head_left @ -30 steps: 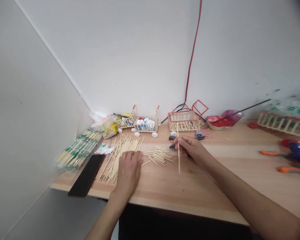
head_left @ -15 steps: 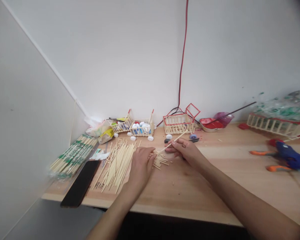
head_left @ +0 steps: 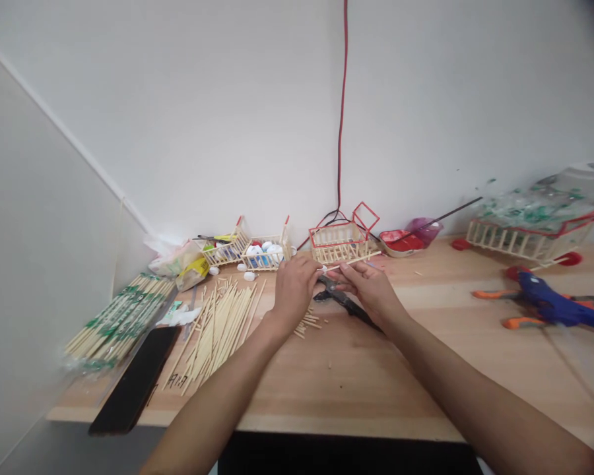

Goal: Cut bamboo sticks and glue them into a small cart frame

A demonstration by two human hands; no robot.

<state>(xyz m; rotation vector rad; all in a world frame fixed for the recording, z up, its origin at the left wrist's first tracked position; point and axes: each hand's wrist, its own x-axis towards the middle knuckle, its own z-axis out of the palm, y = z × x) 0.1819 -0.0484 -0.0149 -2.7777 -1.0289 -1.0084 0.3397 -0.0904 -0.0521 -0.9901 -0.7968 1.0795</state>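
Note:
My left hand [head_left: 296, 288] is closed, its fingertips at the left end of a thin pale wooden stick [head_left: 360, 259]. My right hand [head_left: 371, 285] pinches the same stick, which slants slightly upward to the right. Below and between the hands is a dark hand tool [head_left: 344, 301], perhaps pliers or cutters; whether the right hand also touches it I cannot tell. Short cut stick pieces [head_left: 307, 323] lie partly hidden behind my left forearm. Left of them spreads a pile of long loose sticks [head_left: 222, 330].
Along the wall stand miniature stick-built carts [head_left: 340, 244], one holding white and blue items [head_left: 264, 253]. Packaged sticks [head_left: 121, 316] and a dark flat bar [head_left: 136, 382] lie left. A red-stained dish [head_left: 400, 243] sits behind; a blue glue gun [head_left: 549, 300] and another cart [head_left: 519, 241] are right.
Both hands have moved slightly farther back over the table, and the stick now lies flatter. The dark tool has come from behind the right hand to between and below the hands. The view has shifted.

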